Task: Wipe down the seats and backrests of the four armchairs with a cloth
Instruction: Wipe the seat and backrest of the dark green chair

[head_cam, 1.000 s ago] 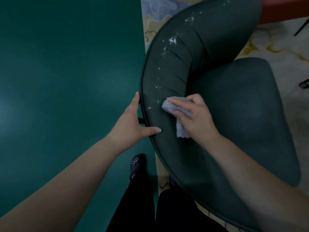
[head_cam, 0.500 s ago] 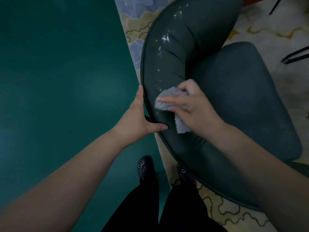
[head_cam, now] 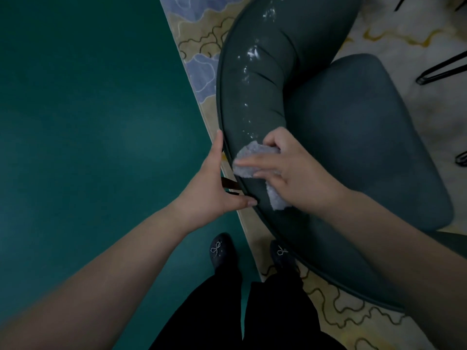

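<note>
A dark grey armchair point(head_cam: 366, 137) stands below me, its curved backrest point(head_cam: 255, 102) running from the top centre down to the right. White specks dot the backrest's upper part. My right hand point(head_cam: 290, 173) presses a pale grey cloth point(head_cam: 252, 162) onto the backrest's top, fingers spread flat over it. My left hand point(head_cam: 214, 185) holds the backrest's outer rim, fingers straight along the outside and thumb lying across the top edge. The seat cushion lies to the right of both hands.
A dark green floor point(head_cam: 88, 135) fills the left. A patterned rug point(head_cam: 199, 46) in beige and blue lies under the chair. My black shoes point(head_cam: 222, 251) stand at the rug's edge. Thin black metal legs point(head_cam: 442, 69) show at the upper right.
My right hand has slid the cloth left toward the backrest's outer rim. The view has shifted, so the chair sits further right and my feet show more.
</note>
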